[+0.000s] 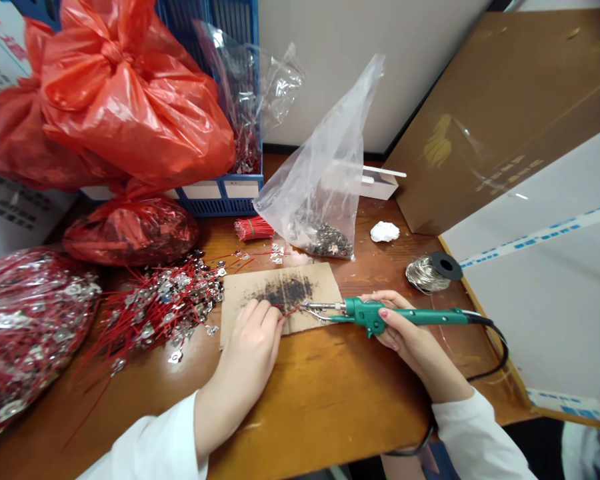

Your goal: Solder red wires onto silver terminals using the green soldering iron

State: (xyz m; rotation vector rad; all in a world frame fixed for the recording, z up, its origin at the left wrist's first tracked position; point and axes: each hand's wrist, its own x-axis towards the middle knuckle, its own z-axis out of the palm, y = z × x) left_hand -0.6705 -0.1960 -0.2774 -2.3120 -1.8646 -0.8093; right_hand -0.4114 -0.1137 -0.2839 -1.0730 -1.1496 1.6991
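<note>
My right hand (400,327) is wrapped round a green soldering iron (373,315) with a trigger and a solder-feed tube below its metal barrel. The iron's tip points left, over a scorched piece of cardboard (250,283). My left hand (256,333) rests at the cardboard's lower edge, fingers pinched on a thin red wire (294,311). The wire's far end meets the iron's tip, where a small metal piece seems to lie; its details are too small to make out.
Left of the cardboard lies a pile of red wires with metal tabs (160,300). Red plastic bags (135,113) and a blue crate (225,197) stand behind. A clear bag of metal parts (325,233), a wire bundle (254,228) and a solder spool (433,272) sit around the back.
</note>
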